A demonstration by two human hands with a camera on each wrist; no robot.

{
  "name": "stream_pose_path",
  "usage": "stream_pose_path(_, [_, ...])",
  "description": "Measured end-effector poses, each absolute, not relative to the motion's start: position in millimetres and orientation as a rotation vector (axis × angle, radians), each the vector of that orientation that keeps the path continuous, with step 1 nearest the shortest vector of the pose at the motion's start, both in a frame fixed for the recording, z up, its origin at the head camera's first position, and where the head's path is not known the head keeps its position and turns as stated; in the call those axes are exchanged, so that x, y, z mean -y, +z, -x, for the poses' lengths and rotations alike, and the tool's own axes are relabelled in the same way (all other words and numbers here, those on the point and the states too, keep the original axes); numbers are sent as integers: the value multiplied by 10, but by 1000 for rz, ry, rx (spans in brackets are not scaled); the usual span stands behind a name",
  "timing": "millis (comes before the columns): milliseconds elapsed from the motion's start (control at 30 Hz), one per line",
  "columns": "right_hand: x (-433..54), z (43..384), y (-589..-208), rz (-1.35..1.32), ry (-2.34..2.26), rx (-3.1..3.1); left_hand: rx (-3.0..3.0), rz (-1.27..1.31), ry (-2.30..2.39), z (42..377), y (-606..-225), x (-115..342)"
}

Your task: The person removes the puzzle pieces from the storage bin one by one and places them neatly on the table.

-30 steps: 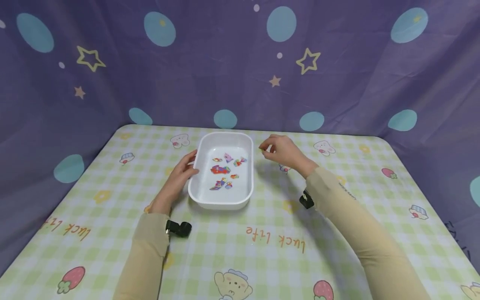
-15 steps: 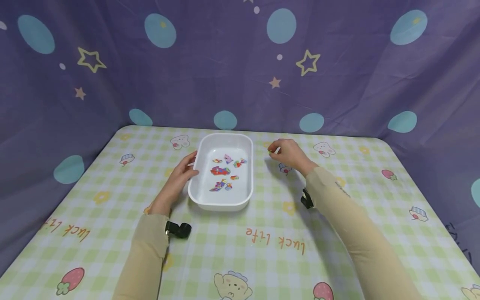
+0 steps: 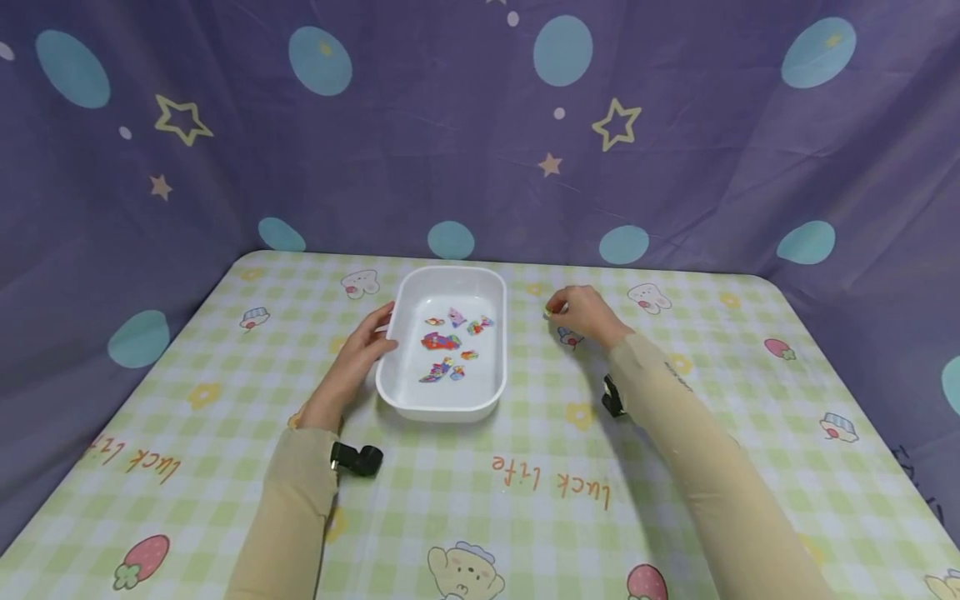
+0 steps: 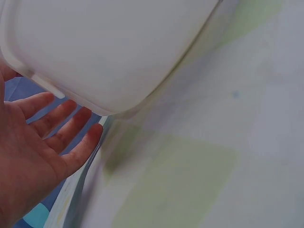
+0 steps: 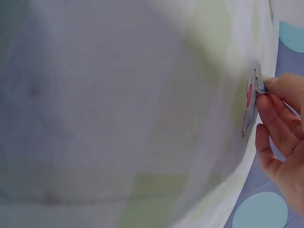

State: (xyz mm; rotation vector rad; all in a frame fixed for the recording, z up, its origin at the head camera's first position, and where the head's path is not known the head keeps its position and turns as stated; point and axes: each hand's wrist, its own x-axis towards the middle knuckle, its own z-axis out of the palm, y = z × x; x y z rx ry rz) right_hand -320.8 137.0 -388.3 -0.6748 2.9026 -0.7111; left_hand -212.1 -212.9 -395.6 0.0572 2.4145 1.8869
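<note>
A white rectangular tray (image 3: 442, 402) stands on the table with several small colourful cartoon stickers (image 3: 441, 341) lying flat inside. My left hand (image 3: 354, 364) holds its left side, thumb at the rim; in the left wrist view the other fingers spread below the tray's edge. To the right of the tray, my right hand (image 3: 585, 314) pinches a small sticker (image 5: 261, 87) between thumb and forefinger, low over a printed cupcake on the cloth. Most of this sticker is hidden by the fingertips, so its picture cannot be made out.
A green-and-white checked tablecloth (image 3: 540, 542) with printed strawberries, bears and lettering covers the table. Behind its far edge hangs a purple curtain (image 3: 450, 167) with stars and blue ovals. A black wrist camera (image 3: 358, 460) sits at the left cuff.
My right hand has moved right and slightly nearer, away from the tray, still pinching the small sticker. The left hand, the tray and the stickers inside have stayed in place.
</note>
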Motion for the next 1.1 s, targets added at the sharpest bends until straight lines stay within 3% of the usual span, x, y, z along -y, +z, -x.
stream_pose_path(700, [-1357, 3175, -3902, 652, -708, -2918, -2407, -62, 1888, 2123, -3953, 2141])
stream_pose_path(1100, [-1002, 3044, -3565, 907, -764, -2921, -2397, -115, 1899, 2119, -3938, 2159])
